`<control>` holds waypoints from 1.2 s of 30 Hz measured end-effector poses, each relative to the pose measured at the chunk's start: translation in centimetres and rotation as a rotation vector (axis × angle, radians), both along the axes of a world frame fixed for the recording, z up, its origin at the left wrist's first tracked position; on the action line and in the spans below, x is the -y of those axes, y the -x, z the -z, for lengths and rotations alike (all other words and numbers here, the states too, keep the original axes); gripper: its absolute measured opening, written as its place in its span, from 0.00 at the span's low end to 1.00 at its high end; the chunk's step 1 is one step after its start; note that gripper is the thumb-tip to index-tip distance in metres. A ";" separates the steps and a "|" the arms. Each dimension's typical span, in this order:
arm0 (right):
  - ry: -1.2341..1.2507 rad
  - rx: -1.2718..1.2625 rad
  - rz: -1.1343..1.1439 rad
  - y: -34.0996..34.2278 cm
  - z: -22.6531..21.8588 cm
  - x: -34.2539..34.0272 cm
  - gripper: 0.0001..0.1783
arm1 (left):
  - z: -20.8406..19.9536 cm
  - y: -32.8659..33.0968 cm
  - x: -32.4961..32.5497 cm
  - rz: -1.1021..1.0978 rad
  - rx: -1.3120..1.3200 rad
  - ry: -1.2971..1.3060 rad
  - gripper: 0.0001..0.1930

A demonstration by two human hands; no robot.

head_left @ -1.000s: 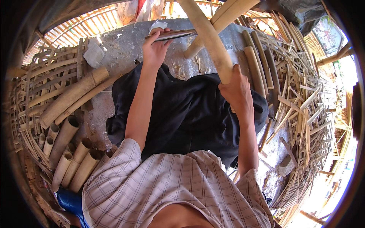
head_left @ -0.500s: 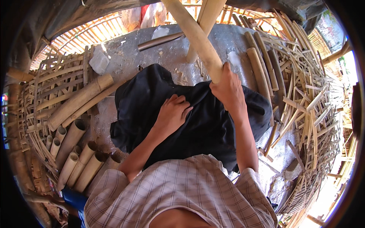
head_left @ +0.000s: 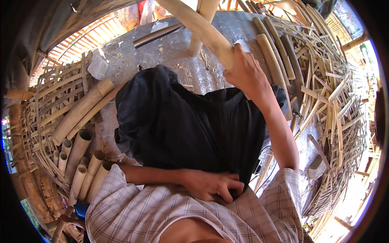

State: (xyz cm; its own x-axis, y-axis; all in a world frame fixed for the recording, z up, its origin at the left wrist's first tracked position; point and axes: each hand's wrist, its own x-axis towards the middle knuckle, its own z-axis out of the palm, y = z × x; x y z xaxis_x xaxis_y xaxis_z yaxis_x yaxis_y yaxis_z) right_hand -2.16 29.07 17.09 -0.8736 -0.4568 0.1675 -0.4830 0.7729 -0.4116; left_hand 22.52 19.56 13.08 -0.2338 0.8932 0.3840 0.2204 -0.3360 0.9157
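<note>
My right hand (head_left: 248, 73) is closed round the near end of a thick, pale bamboo pole (head_left: 204, 32), which slants away to the upper left. The pole crosses in front of a second, upright bamboo piece (head_left: 196, 45). Black cloth (head_left: 178, 125) covers my lap and legs, drawn into folds running toward my waist. Down there my left hand (head_left: 214, 186) lies across the front of my checked shirt, its fingers curled at the cloth's near edge. The fingertips are partly hidden, and the hand is slightly blurred.
Cut bamboo tubes (head_left: 83, 141) stand on the left beside a woven bamboo basket (head_left: 60, 87). Longer bamboo lengths (head_left: 270, 56) and a heap of split strips (head_left: 324, 105) lie on the right. A dark half-pipe (head_left: 158, 34) and a pale block (head_left: 97, 67) rest on the grey floor.
My left hand has moved from the middle of the black cloth back to my waist, and the cloth is now pulled taut. My right hand and the pole have shifted slightly up in the view.
</note>
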 end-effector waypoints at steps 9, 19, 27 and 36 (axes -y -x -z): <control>-0.023 0.036 0.044 0.1 0.7 -0.7 0.28 | 0.6 4.4 2.5 0.019 0.094 0.276 0.21; -0.035 0.057 0.073 -0.7 0.3 -0.5 0.30 | 0.5 9.7 -4.1 -1.053 -0.637 0.629 0.37; -0.039 0.017 0.025 1.7 1.0 0.5 0.30 | 9.7 21.4 -1.7 -1.111 -0.237 0.753 0.30; 0.005 -0.043 -0.009 1.5 1.2 0.9 0.27 | 4.3 17.9 4.5 -1.618 -0.776 0.878 0.11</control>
State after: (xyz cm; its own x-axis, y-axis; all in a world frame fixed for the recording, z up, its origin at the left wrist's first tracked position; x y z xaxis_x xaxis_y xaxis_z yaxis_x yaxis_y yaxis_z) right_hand -3.62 28.22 15.92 -0.8614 -0.4637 0.2073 -0.5074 0.7663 -0.3943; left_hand 4.57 15.11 8.77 -0.8987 0.0294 0.4375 0.1610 0.9502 0.2667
